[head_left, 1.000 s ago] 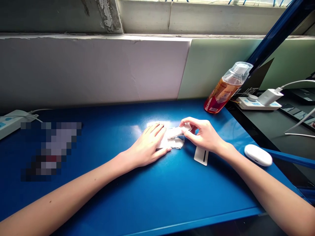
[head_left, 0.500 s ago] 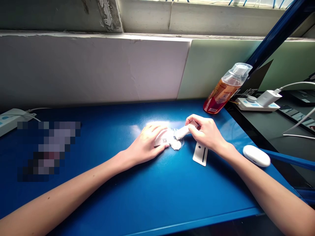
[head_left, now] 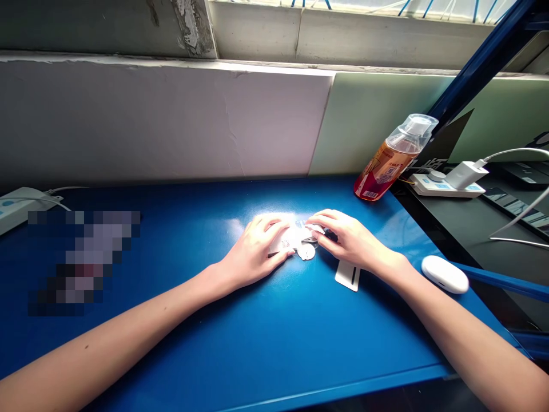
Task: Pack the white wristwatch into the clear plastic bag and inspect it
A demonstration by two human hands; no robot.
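i take the disc (head_left: 306, 252) as the middle of my clock face; it lies flat on the blue table (head_left: 240, 349). far out, a little past nine o'clock, i see a white strip (head_left: 26, 207) with a cable along it. nearer in, at nine, something is pixelated (head_left: 100, 243), so i can't tell what it is. also at nine, close to the disc, i have the left hand (head_left: 257, 252) laid wide over a white packet (head_left: 281, 243), thumb apart from the fingers. the packet sits at ten, right beside the disc, partly bleached by glare. toward two, i see the right hand (head_left: 345, 240) with thumb and fingertips drawn narrow at a small white piece (head_left: 316, 230); i can't tell whether it is pinched or only touched. at four, a white card (head_left: 346, 277) with a dark slot lies partly under that hand. between one and two, the bottle (head_left: 390, 163) stands near the table's far right corner, slanted in my view. just after three, a white case (head_left: 445, 274) rests near the right edge. between two and three, past that edge, a second power bar (head_left: 429, 186) carries a charger (head_left: 467, 174) with its cable.
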